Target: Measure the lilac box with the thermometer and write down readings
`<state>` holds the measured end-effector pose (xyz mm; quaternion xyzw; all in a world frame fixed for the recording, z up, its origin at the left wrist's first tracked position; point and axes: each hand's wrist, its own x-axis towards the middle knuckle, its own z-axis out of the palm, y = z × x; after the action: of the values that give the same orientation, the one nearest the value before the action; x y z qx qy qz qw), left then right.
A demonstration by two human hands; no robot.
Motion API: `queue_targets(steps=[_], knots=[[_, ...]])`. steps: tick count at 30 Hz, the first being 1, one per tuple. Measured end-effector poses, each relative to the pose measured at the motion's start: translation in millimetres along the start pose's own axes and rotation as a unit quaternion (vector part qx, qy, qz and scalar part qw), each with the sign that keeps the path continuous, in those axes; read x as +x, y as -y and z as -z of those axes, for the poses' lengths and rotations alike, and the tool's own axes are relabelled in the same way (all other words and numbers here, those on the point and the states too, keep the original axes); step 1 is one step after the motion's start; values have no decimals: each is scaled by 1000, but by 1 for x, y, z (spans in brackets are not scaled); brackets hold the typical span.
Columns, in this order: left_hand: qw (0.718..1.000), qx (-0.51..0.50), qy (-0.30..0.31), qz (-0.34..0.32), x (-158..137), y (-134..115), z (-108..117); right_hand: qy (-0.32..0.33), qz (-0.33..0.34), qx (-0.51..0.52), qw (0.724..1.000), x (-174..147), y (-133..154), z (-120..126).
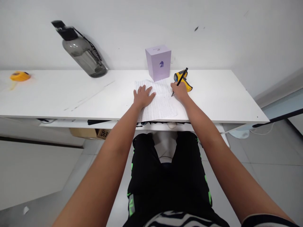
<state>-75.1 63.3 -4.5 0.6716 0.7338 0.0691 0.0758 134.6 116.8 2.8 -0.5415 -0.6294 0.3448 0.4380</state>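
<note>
The left grip [143, 97] lies spread on written paper [161, 105] reaching the front edge of the tabletop [220, 101]; the right grip [180, 90] pinches a black pen [182, 76], tip at the paper's right side.

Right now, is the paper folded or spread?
Spread: the paper lies opened out on the white tabletop, the left hand resting on it with fingers splayed.

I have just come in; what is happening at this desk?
The person's right hand holds a black pen, its tip at the right edge of a paper covered with writing. The left hand lies spread on that paper. Behind the paper stands a lilac box; a yellow-and-black tool lies beside the right hand.
</note>
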Motion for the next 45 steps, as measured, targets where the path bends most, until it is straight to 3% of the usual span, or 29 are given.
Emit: queue_targets(steps=[15, 30, 45], knots=[[1000, -4, -3, 1, 0, 0, -1, 23, 6, 17, 1000, -1, -2, 2], [1000, -6, -1, -3, -1, 0, 0, -14, 3, -3, 1000, 1, -1, 1], [1000, 1, -15, -3, 2, 2, -4, 56, 10, 16, 998, -3, 2, 5]])
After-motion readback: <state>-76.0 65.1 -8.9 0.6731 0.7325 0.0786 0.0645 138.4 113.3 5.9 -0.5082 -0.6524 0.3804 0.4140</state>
